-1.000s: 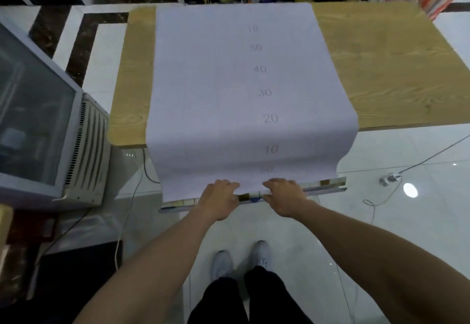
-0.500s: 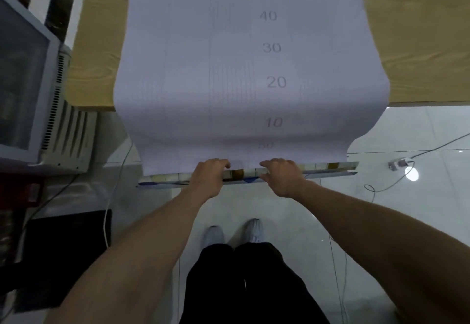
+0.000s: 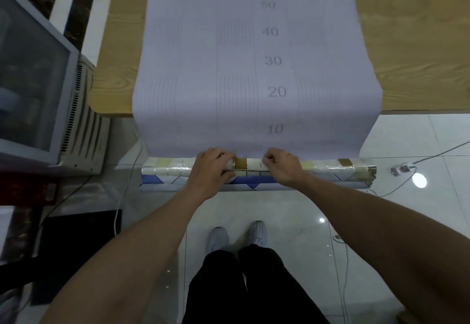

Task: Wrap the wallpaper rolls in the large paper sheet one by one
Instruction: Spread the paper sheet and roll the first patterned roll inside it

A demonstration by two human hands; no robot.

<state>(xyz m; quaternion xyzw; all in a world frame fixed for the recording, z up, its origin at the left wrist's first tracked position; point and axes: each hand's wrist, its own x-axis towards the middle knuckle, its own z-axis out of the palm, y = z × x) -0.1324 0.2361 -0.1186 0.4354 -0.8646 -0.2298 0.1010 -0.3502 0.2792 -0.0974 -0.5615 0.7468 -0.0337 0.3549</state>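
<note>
A large pale sheet of paper (image 3: 241,69), printed with numbers 10 to 50, lies along the wooden table (image 3: 412,44) and hangs over its near edge. At the sheet's lower edge are patterned wallpaper rolls (image 3: 330,171), held level in the air below the table edge, with beige, brown and blue patches showing. My left hand (image 3: 213,168) grips the rolls left of centre, fingers curled over the top. My right hand (image 3: 282,168) grips them just right of centre. The sheet's bottom edge meets the rolls under my fingers.
A grey glass-fronted cabinet (image 3: 38,82) with a vented side stands close at the left. Cables and a plug (image 3: 401,170) lie on the shiny tiled floor (image 3: 381,222) at the right. My legs and shoes (image 3: 236,239) are below the rolls. A dark mat (image 3: 76,247) lies at the lower left.
The view has tilted down and closer. The rolls have turned up nearer the table edge, showing more of their patterned surface, with less sheet hanging free. Both hands stay on them.
</note>
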